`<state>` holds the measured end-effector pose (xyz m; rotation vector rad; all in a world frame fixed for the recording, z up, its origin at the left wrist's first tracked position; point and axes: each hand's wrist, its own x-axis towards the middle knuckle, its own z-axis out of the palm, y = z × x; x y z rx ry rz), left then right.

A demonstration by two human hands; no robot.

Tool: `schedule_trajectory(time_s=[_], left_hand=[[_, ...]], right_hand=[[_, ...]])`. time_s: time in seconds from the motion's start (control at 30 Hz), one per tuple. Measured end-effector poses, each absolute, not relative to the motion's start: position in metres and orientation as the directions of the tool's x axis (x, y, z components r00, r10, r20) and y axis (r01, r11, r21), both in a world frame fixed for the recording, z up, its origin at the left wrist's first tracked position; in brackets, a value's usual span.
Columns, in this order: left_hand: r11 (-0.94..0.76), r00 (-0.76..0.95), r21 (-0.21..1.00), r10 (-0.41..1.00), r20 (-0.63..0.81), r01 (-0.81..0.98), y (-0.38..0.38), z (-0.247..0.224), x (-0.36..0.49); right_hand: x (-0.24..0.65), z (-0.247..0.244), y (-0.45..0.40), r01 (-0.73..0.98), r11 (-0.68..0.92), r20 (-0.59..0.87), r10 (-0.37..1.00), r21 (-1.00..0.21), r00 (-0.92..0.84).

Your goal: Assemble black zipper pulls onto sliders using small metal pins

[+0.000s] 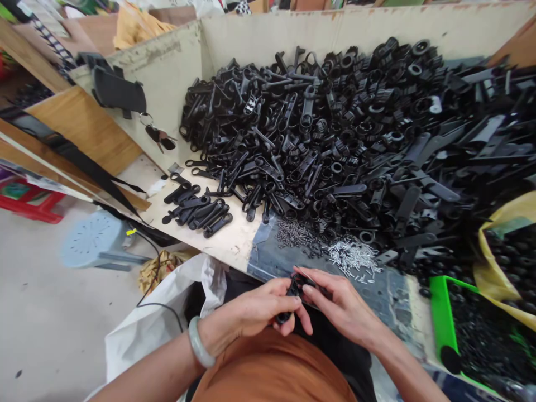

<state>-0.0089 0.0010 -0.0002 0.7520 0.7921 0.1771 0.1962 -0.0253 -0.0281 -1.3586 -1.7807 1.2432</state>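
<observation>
Holding a small black part (pixel 296 287) at the near edge of the bench (pixel 238 241), above the brown top (pixel 276 368): clamped between thumb and fingers of the left hand (pixel 266 306), with the right hand (pixel 341 304) curled over the far end. Cannot tell, behind those fingers, whether pinching or merely touching there. Probably light, stiff and fairly tough, perhaps a little slick; best taken by the long sides. Close to loose silver pins (pixel 354 257) and small dark pieces (pixel 293 233), both easily scattered. Hemmed in beyond by heaped black parts (pixel 307 109), and to the right by a green bin (pixel 439 318).
</observation>
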Motion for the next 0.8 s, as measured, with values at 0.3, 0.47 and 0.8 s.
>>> schedule_trajectory(time_s=[0.3,0.47,0.8], left_hand=[[0.758,0.613,0.652,0.519,-0.595,-0.010,0.006,0.000,-0.022],[0.480,0.306,0.868,0.813,-0.495,0.127,0.020,-0.003,-0.043],[-0.002,0.192,0.638,0.954,-0.229,0.770,0.036,-0.013,-0.014]], right_hand=[[0.196,-0.026,-0.036,0.448,-0.068,-0.112,0.991,-0.891,-0.073],[0.209,-0.029,-0.030,0.487,-0.067,0.001,0.991,-0.871,0.137],[0.197,-0.038,0.013,0.778,0.123,0.168,0.985,-0.616,-0.022]])
